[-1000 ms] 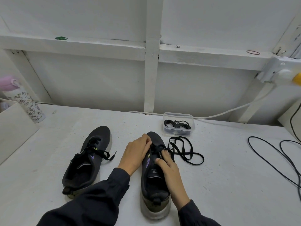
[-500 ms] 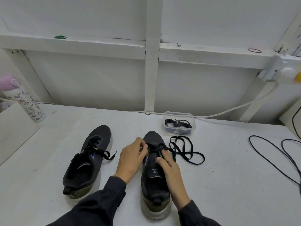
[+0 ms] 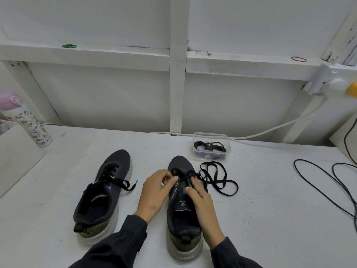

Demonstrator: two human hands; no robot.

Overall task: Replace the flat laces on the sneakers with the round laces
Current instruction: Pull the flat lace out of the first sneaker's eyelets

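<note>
Black lace point(image 3: 185, 174), pinched by the left hand point(image 3: 154, 190), crosses the sneaker point(image 3: 179, 163) gripped by the right hand point(image 3: 202, 200).

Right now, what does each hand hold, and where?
Left hand pinches the right sneaker's lace near the toe-end eyelets; right hand rests on that sneaker, grip unclear.

White panelled wall point(image 3: 96, 97) with horizontal rail point(image 3: 96, 55) and vertical post point(image 3: 176, 93), white speckled tabletop point(image 3: 270, 209), white cable point(image 3: 270, 132) along wall base up to socket box point(image 3: 324, 80) at right, black cables point(image 3: 327, 175) looped far right, flat even light.
</note>
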